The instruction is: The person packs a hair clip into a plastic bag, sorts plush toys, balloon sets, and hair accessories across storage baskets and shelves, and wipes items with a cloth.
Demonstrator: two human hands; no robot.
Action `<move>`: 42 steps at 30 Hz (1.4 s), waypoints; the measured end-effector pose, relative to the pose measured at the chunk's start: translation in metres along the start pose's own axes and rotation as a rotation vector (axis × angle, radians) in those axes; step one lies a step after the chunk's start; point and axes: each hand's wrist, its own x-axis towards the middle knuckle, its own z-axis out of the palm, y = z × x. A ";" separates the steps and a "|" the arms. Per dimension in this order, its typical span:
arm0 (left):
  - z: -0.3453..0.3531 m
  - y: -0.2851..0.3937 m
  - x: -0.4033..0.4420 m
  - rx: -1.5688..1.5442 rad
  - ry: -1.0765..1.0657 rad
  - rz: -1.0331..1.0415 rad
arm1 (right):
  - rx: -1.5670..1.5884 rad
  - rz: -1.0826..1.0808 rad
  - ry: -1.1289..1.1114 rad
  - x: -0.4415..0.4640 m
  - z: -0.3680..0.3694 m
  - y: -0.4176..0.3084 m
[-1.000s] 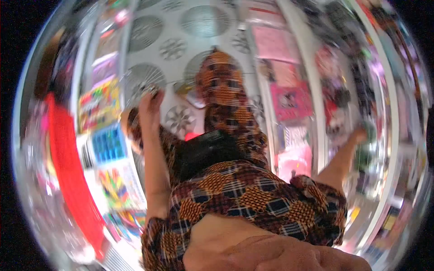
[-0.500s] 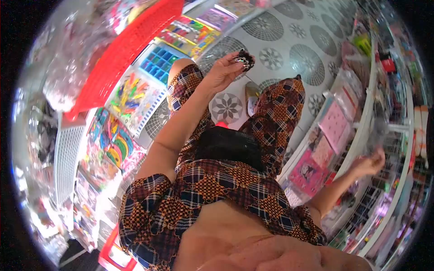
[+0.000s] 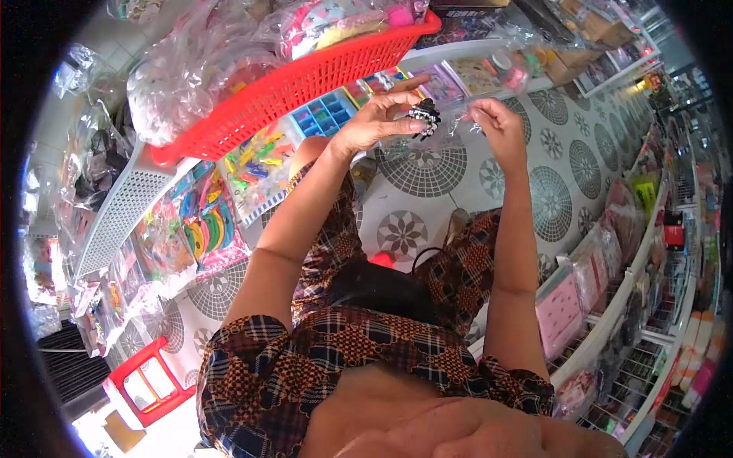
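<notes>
My left hand (image 3: pixel 378 122) is closed on a black hair clip (image 3: pixel 424 116) set with shiny pale stones, gripped between thumb and fingers. Close by on the right, my right hand (image 3: pixel 500 126) pinches a piece of thin clear plastic (image 3: pixel 461 124), which looks like a small bag. The plastic reaches toward the clip; whether the two touch, I cannot tell. Both hands are held out over the tiled floor, beyond my knees. A black pouch (image 3: pixel 389 290) rests at my lap.
To the left, a red basket (image 3: pixel 305 84) full of plastic-wrapped goods stands above a blue compartment tray (image 3: pixel 324 114) and colourful clips (image 3: pixel 259 160). Shelving with packets, including a pink one (image 3: pixel 561 317), runs along the right. A red plastic stool (image 3: pixel 149 382) is at lower left.
My right hand has moved from the right-hand shelf to beside my left hand and now pinches clear plastic. My left hand still holds the clip. The view has shifted.
</notes>
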 end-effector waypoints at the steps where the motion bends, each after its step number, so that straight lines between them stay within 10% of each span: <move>1: -0.012 -0.001 0.007 0.104 -0.113 0.032 | 0.032 -0.018 0.024 0.008 0.003 0.009; 7: -0.013 0.005 0.021 0.089 -0.312 -0.053 | 0.057 0.101 0.262 0.009 -0.006 -0.015; 16: 0.022 -0.012 0.047 0.159 -0.073 -0.239 | 0.122 0.142 0.455 -0.008 -0.012 -0.013; 18: 0.024 -0.017 0.051 0.202 0.001 -0.190 | -0.854 -0.305 0.689 -0.005 -0.013 -0.019; 19: 0.026 -0.019 0.053 0.242 0.038 -0.178 | -0.856 -0.303 0.691 -0.005 -0.016 -0.025; 28: 0.050 -0.025 0.039 0.732 -0.002 0.139 | -0.348 0.108 0.129 -0.027 0.007 -0.052; 38: 0.050 -0.019 0.029 0.694 0.032 0.076 | -0.229 0.103 0.136 -0.025 0.005 -0.029; 42: 0.035 -0.030 0.032 0.403 0.100 0.052 | 0.364 0.256 0.361 -0.025 -0.028 -0.043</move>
